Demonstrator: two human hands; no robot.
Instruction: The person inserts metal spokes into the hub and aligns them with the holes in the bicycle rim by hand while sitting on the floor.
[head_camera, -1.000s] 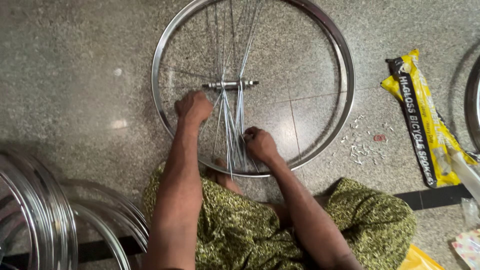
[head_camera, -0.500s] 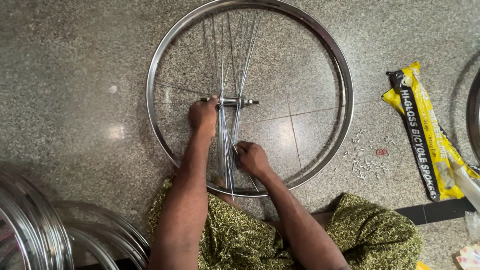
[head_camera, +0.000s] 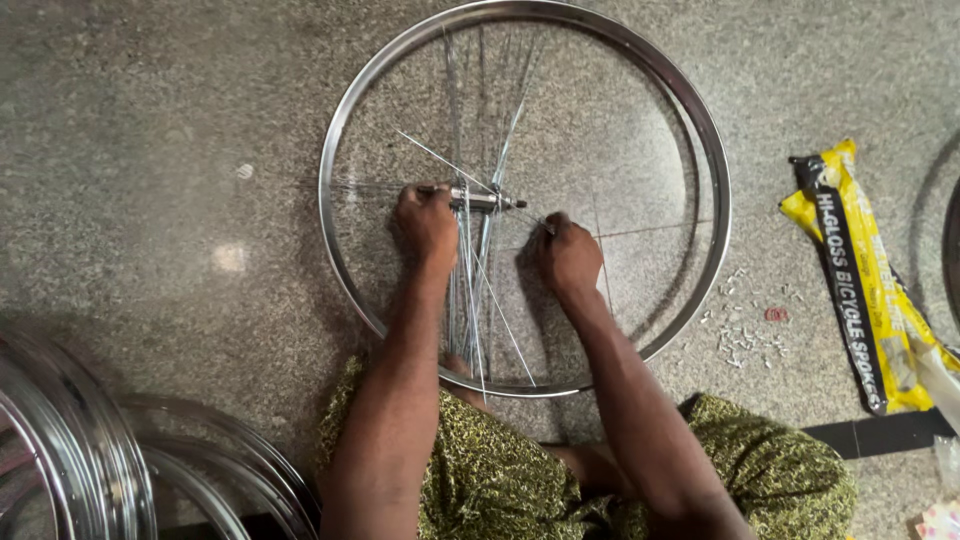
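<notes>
A shiny steel bicycle rim (head_camera: 345, 270) lies flat on the speckled stone floor in front of me. A metal hub (head_camera: 488, 202) sits at its middle, with thin spokes (head_camera: 470, 290) fanning loosely towards my knees and the far side. My left hand (head_camera: 425, 222) grips the left end of the hub. My right hand (head_camera: 568, 255) is closed just right of the hub, pinching the end of one spoke that slants down across the rim.
A yellow and black packet of spokes (head_camera: 862, 280) lies on the floor at the right, with several small loose nipples (head_camera: 745, 335) scattered beside the rim. A stack of bare rims (head_camera: 90, 460) sits at the lower left. Another rim edge (head_camera: 950, 250) shows at far right.
My right hand has moved up from the near side of the rim to beside the hub, carrying a spoke. My left hand stays on the hub.
</notes>
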